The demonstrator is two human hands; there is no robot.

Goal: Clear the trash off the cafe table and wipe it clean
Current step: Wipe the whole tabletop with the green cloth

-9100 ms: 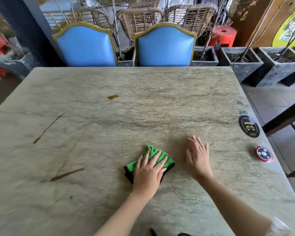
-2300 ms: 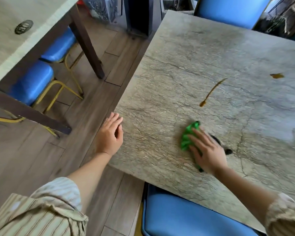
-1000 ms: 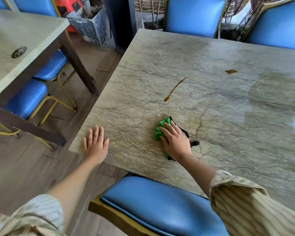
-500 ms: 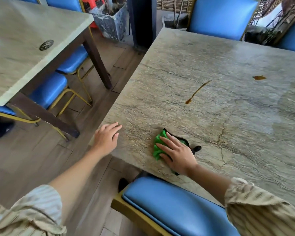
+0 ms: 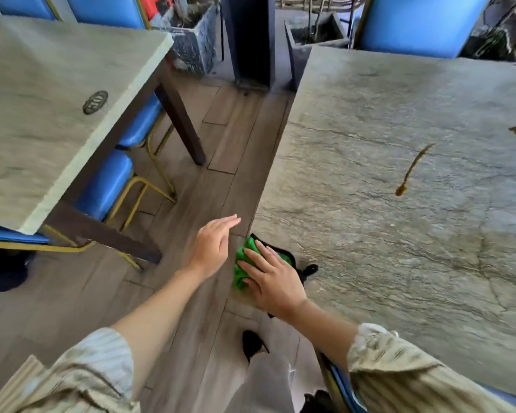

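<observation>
One veined stone counter (image 5: 414,204) carries two brown streaks (image 5: 411,169). At its 7 o'clock corner lies one fuzzy green cloth (image 5: 245,260), black-edged, pressed flat under the right hand (image 5: 273,281), fingers spread. The left hand (image 5: 210,247) hovers beside it, fingers open, holding nothing.

Probably a cafe, stone-topped tables (image 5: 399,120), numbered table disc (image 5: 95,102), blue padded chairs (image 5: 420,23), planters (image 5: 191,46), wood-plank floor (image 5: 230,150)

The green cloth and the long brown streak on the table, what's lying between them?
Nothing; in the head view only bare table lies between the green cloth and the long brown streak.
</observation>
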